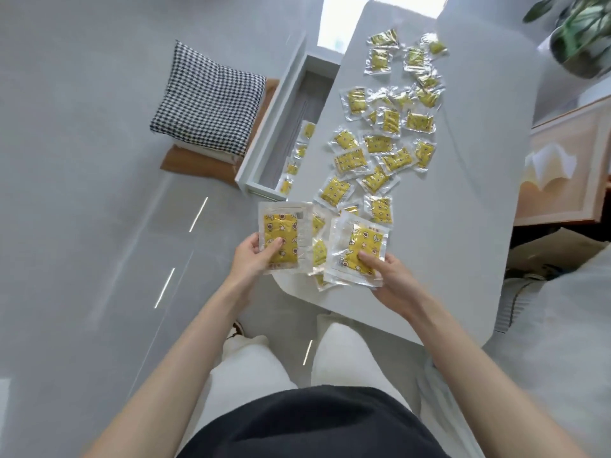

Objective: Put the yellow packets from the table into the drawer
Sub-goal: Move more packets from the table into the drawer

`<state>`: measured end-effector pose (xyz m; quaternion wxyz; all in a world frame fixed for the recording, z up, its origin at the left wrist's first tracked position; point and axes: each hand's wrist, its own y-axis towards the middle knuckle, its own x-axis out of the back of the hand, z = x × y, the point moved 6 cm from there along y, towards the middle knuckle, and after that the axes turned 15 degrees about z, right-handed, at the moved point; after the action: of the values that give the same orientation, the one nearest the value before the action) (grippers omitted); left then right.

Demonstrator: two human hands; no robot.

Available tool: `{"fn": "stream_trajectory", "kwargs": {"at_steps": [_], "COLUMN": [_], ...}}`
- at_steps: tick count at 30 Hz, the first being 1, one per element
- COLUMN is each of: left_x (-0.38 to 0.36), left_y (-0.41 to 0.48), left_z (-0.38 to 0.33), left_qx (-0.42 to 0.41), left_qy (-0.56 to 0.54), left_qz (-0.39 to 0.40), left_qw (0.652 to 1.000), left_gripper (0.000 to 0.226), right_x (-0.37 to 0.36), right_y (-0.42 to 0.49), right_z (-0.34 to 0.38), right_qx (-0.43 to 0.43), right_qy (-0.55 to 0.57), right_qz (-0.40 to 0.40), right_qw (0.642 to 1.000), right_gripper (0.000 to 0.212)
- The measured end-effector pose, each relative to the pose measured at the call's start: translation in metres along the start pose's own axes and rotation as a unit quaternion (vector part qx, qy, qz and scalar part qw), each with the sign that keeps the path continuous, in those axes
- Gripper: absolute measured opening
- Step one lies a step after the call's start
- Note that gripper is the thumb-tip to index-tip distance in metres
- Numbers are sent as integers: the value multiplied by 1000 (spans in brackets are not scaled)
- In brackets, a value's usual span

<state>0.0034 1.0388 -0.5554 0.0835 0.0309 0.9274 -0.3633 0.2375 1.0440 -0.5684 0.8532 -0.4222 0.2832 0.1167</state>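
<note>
My left hand (253,256) pinches a yellow packet (283,236) in clear wrap, held off the table's near left edge. My right hand (385,272) grips a small stack of yellow packets (358,249) above the near end of the white table (463,209). Several more yellow packets (380,143) lie scattered along the tabletop toward the far end. The white drawer (264,140) stands pulled open at the table's left side, and several packets (294,160) lie inside it along the table edge.
A black-and-white checked cushion (208,100) sits on a stool left of the drawer. A potted plant (578,31) stands at the far right, a pale wooden cabinet (568,160) to the right of the table. My legs and the grey floor (82,193) are below.
</note>
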Motion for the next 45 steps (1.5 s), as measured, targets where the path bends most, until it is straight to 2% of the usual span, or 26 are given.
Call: {"fn": "stream_trajectory", "kwargs": {"at_steps": [9,12,18,25,31,39,45], "left_x": [158,202,258,294,320,335,309], "left_y": [-56,-65,-53,7,86,179,245], "left_z": [-65,-88,-132,-195,-281,-369,-396], "left_qx": [-64,-73,-74,-56,-33,-8,36], "left_qy": [12,27,35,79,154,235,286], "left_qz": [-1,0,14,61,97,136,208], "left_qw": [998,997,997,993,983,962,934], "left_gripper": [9,10,17,17,18,22,26], "right_x": [-147,-186,-237,-280,-306,-319,-301], "right_y": [39,54,97,160,239,302,327], "right_z": [-61,-66,-56,-14,32,82,87], "right_qx": [19,19,26,42,37,27,46], "right_qy": [43,49,49,49,91,148,246], "right_qz": [-30,-57,-59,-69,-86,-165,-242], "right_qw": [998,997,997,996,991,975,937], "right_gripper": [14,13,14,12,11,12,13]}}
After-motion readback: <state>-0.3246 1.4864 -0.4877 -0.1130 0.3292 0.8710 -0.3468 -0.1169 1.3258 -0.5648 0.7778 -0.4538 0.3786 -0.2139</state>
